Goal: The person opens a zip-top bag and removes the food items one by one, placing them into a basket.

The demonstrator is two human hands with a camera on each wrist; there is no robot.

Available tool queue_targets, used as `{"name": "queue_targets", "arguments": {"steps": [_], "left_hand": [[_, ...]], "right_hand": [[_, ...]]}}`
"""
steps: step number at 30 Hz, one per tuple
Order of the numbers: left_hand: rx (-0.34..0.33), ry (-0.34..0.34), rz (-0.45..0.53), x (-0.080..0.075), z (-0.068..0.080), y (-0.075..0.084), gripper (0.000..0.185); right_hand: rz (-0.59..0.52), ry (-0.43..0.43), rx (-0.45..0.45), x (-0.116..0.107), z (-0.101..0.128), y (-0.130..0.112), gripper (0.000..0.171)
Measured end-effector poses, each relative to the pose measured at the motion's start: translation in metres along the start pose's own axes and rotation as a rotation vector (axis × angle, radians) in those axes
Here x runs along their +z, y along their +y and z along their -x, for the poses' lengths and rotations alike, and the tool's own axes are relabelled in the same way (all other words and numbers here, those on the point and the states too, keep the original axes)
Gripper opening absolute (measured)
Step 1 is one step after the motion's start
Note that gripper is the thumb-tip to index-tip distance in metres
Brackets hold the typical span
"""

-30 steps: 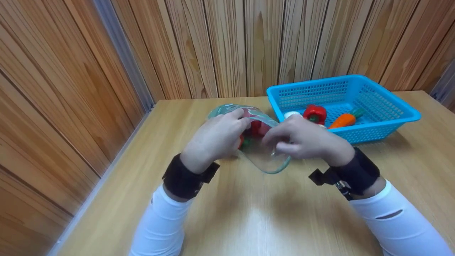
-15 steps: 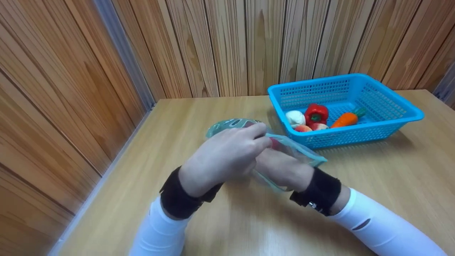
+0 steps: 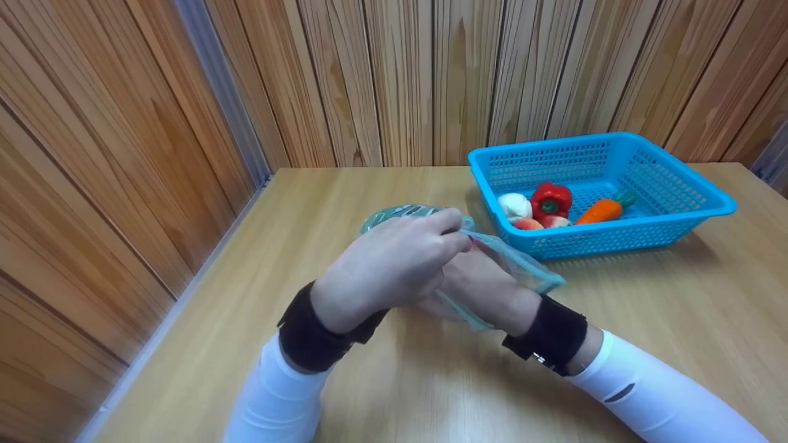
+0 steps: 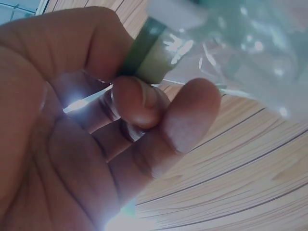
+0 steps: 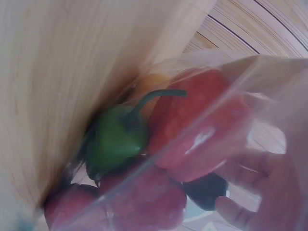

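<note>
A clear plastic zip bag (image 3: 523, 266) with a teal edge lies on the wooden table (image 3: 677, 307) in front of me. My left hand (image 3: 452, 234) pinches the bag's upper zip strip (image 4: 149, 53) between thumb and fingers. Partly under the left hand, my right hand (image 3: 486, 286) sits at the bag's mouth between its two teal edges; its fingers (image 5: 269, 192) show blurred behind the film and seem curled on it. Through the bag (image 5: 216, 72) I see a green pepper (image 5: 115, 139) and red toy vegetables (image 5: 197, 130).
A blue mesh basket (image 3: 714, 200) stands at the right back of the table. It holds a red pepper (image 3: 550, 198), a carrot (image 3: 594, 211), a white piece (image 3: 514, 205) and a peach-coloured one. Wood-panelled walls close the left and back.
A second ago both hands held the bag side by side. The right hand has since gone under the left hand at the bag's mouth, and the bag's edge has swung right.
</note>
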State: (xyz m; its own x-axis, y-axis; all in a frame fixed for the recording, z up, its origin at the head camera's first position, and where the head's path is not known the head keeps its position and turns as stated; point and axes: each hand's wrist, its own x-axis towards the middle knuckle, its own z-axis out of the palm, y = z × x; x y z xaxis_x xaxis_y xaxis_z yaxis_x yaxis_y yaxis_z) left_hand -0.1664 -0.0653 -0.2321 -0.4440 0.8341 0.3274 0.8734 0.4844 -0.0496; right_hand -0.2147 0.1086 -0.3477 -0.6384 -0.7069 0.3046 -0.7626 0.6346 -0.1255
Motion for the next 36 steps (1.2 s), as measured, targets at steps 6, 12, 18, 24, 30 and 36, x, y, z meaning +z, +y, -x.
{"name": "queue_targets", "arguments": {"steps": [6, 12, 18, 24, 30, 36], "left_hand": [[-0.023, 0.002, -0.027, 0.000, 0.001, -0.001, 0.025], [-0.027, 0.016, -0.039, 0.000, 0.001, -0.001, 0.022], [-0.023, 0.023, -0.037, 0.000, 0.001, -0.002, 0.018], [-0.050, -0.001, -0.017, -0.001, 0.001, -0.002, 0.015], [-0.078, 0.057, -0.095, 0.001, 0.001, -0.004, 0.020], [-0.131, 0.086, -0.111, 0.003, 0.001, -0.009, 0.018]], "right_hand": [[0.244, 0.091, -0.071, -0.009, -0.003, -0.003, 0.066], [0.214, 0.084, -0.046, -0.011, -0.005, -0.001, 0.055], [0.464, 0.073, -0.154, -0.016, -0.005, 0.003, 0.054], [0.939, 0.098, -0.308, -0.033, -0.004, 0.003, 0.039], [1.064, 0.249, -0.326, -0.047, -0.001, 0.002, 0.032], [0.579, 0.384, -0.273, -0.059, 0.004, 0.004, 0.026]]}}
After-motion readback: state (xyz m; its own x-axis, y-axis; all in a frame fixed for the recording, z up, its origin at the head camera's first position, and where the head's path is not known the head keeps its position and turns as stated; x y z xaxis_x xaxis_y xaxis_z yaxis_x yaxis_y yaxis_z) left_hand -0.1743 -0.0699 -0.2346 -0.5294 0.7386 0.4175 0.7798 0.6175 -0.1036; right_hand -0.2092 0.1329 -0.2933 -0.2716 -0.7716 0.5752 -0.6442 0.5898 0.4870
